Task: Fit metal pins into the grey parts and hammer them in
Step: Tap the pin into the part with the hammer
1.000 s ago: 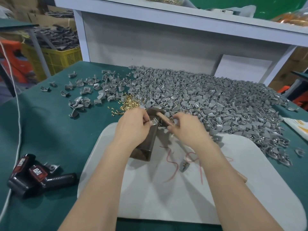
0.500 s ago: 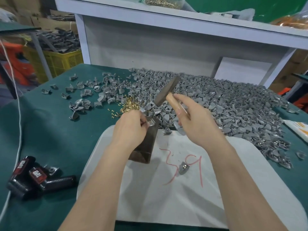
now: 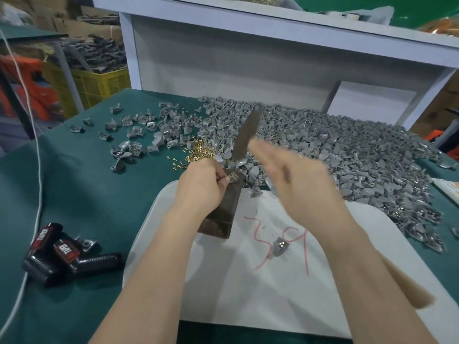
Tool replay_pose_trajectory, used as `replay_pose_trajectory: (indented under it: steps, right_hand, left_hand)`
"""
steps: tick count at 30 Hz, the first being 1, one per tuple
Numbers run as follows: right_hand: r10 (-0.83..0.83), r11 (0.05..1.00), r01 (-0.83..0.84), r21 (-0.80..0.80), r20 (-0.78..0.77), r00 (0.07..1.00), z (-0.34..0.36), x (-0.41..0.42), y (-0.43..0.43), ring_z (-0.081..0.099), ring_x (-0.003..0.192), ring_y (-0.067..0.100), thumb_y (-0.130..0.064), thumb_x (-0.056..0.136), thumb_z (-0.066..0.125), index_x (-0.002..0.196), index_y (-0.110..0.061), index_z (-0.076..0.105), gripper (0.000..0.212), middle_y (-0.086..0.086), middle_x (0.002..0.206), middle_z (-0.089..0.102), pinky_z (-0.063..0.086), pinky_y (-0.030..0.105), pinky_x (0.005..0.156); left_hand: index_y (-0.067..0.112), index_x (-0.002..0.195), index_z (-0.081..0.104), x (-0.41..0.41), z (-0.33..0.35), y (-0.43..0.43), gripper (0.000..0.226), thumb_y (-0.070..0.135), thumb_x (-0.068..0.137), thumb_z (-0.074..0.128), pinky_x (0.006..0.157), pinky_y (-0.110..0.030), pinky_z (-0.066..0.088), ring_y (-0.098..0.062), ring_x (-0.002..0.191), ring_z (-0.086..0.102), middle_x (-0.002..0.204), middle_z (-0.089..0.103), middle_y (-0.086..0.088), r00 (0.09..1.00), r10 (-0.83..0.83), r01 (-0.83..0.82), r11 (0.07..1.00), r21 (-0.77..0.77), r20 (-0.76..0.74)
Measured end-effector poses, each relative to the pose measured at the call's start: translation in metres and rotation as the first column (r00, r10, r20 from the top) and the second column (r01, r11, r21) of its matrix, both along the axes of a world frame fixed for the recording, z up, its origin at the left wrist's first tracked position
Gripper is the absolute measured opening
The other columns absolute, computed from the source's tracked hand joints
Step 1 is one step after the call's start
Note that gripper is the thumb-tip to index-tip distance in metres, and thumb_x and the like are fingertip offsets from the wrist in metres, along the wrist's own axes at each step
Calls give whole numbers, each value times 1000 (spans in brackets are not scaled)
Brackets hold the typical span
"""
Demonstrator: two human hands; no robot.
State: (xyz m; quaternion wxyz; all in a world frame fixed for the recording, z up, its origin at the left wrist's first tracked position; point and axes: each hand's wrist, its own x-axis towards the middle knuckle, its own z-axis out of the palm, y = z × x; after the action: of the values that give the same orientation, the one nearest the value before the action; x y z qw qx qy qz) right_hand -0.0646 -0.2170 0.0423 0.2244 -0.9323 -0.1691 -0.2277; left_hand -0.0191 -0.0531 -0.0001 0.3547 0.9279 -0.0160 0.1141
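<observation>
With the left grip (image 3: 201,184) pinching the grey part (image 3: 234,180) on the dark block (image 3: 222,214) mid-desk (image 3: 94,199) and the right grip (image 3: 298,192) wrapped round the raised hammer (image 3: 247,135), a stray blow could hit fingertips (image 3: 223,180) or bend the pin (image 3: 233,175).

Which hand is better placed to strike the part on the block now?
Right. The right hand grips the raised hammer, its head above the grey part; the left hand pinches that part on the dark block.
</observation>
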Motion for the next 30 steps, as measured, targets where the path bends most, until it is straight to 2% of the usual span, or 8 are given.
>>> replay_pose_trajectory:
  steps: [3, 7, 11, 16, 20, 24, 27, 30]
  right_hand:
    - [-12, 998, 4, -69, -123, 992, -7, -1, 2, 64, 100, 7, -27, 97, 47, 132, -48, 46, 40, -25, 123, 59, 51, 28, 87]
    - [-10, 980, -9, 198, 94, 996, -8, 0, 1, 50, 97, -23, -22, 98, 48, 133, -42, 49, 40, -29, 125, 54, 35, -4, 85]
    - [3, 1000, -5, -14, -121, 993, -16, -3, 2, 60, 103, -4, -28, 98, 45, 132, -48, 46, 40, -32, 128, 51, 43, 11, 87]
    - [4, 986, -25, 167, 125, 992, -5, -1, 4, 56, 75, -18, -21, 98, 47, 132, -41, 50, 39, -26, 111, 60, 45, 4, 72]
    - [-11, 999, 3, -49, -166, 986, -11, 0, 5, 63, 98, 3, -27, 97, 46, 131, -50, 45, 41, -22, 119, 62, 44, 14, 80]
    - [-50, 988, 71, 136, -148, 988, -13, 16, -2, 57, 68, -6, -34, 97, 45, 131, -45, 47, 36, -25, 99, 60, 45, 12, 64]
    - [-111, 926, 206, 318, -292, 950, -23, 31, -6, 62, 60, 6, -44, 96, 41, 132, -40, 46, 37, -13, 85, 65, 56, 34, 68]
    - [-164, 929, 301, 214, -490, 856, -37, 40, -11, 62, 55, 11, -57, 91, 41, 130, -29, 48, 49, -3, 66, 67, 55, 38, 63]
  left_hand:
    - [15, 85, 69, 0, 0, 0, 9, 23, 87, 66, 74, -33, 50, -28, 84, 61, 85, 66, -5, 1000, -2, 2, 1000, 9, -2]
    - [18, 77, 64, -1, 1, -1, 11, 22, 87, 67, 74, -34, 51, -29, 82, 61, 80, 63, -5, 1000, 16, -16, 1000, -11, 8]
    - [16, 85, 70, -1, 2, 0, 7, 21, 87, 66, 74, -33, 50, -29, 84, 61, 82, 64, -4, 1000, 5, -5, 1000, 12, -12]
    - [13, 86, 70, 1, 1, 0, 10, 23, 87, 66, 80, -37, 53, -30, 87, 62, 89, 68, -9, 1000, 22, -22, 1000, 8, 1]
    - [16, 85, 69, 0, 0, 1, 7, 22, 87, 65, 73, -31, 48, -27, 85, 60, 82, 64, -3, 1000, 15, -16, 1000, 23, 2]
    - [16, 87, 69, 0, 1, 1, 8, 23, 87, 66, 73, -31, 47, -26, 85, 60, 86, 66, -4, 1000, 24, -24, 1000, 15, -2]
    - [15, 83, 69, -2, 1, 1, 8, 22, 87, 66, 75, -33, 50, -26, 85, 61, 85, 68, -4, 1000, 25, -25, 1000, 1, 5]
    - [15, 85, 69, -2, 2, 0, 8, 22, 87, 65, 75, -33, 52, -25, 85, 62, 85, 68, -3, 1000, 30, -30, 1000, -2, -4]
